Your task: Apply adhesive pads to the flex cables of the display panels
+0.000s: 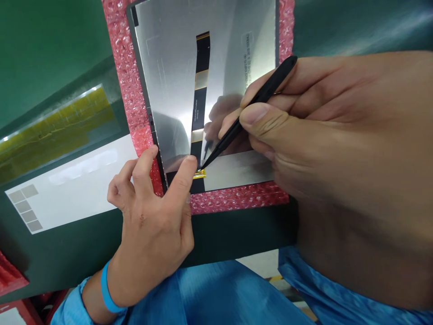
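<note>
My right hand (pixel 304 117) pinches slim black tweezers (pixel 237 124) between thumb and fingers. Their pointed tip meets a small strip of shiny yellow tape (pixel 200 174) near the panel's lower edge. Beneath lies a silvery, mirror-like display panel (pixel 176 45), back side up, with a dark flat flex cable (pixel 200 106) running along it. My left hand (pixel 152 212) has its fingers spread. One fingertip presses beside the yellow tape at the cable's lower end, and another rests on the panel's left edge.
Pink bubble wrap (pixel 237 198) lies under the panel. To the left are a white card (pixel 84 180) with grey squares and a clear sheet bearing yellow tape pieces (pixel 67 122). More pink wrap (pixel 10 275) sits at the lower left of the green table mat (pixel 43 40).
</note>
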Tool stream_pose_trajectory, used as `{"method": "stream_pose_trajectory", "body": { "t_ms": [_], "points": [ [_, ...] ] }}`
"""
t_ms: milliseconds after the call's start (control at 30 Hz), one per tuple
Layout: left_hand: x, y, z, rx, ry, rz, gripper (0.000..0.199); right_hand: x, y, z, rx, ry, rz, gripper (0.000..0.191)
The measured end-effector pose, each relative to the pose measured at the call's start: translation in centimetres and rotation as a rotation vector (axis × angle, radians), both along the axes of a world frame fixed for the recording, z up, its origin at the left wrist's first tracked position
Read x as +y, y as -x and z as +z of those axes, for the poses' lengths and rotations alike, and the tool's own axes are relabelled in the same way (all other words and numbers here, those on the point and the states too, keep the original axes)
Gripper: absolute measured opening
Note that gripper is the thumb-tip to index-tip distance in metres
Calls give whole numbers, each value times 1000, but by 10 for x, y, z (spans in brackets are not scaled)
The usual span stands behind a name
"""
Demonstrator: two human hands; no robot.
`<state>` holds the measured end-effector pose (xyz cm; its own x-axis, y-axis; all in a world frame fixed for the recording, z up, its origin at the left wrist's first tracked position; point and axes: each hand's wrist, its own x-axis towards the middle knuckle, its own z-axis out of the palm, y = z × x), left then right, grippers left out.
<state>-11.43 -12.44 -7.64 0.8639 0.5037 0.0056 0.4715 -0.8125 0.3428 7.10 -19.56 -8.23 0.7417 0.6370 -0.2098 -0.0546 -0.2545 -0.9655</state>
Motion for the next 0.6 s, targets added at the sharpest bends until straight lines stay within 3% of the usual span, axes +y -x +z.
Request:
{"method": "stream_pose_trajectory", "body": {
  "t_ms": [300, 433, 533, 600],
  "points": [
    [0, 0, -1, -3, -2, 0, 58, 2, -1, 3, 30, -14, 10, 16],
    [0, 0, 0, -8, 0, -4, 57, 1, -7, 4, 36, 24, 65, 4],
    [0, 0, -1, -4, -1, -5, 58, 0, -10, 3, 14, 70, 97, 27],
    [1, 0, -1, -5, -1, -4, 58, 1, -10, 3, 6, 65, 86, 32]
  ]
}}
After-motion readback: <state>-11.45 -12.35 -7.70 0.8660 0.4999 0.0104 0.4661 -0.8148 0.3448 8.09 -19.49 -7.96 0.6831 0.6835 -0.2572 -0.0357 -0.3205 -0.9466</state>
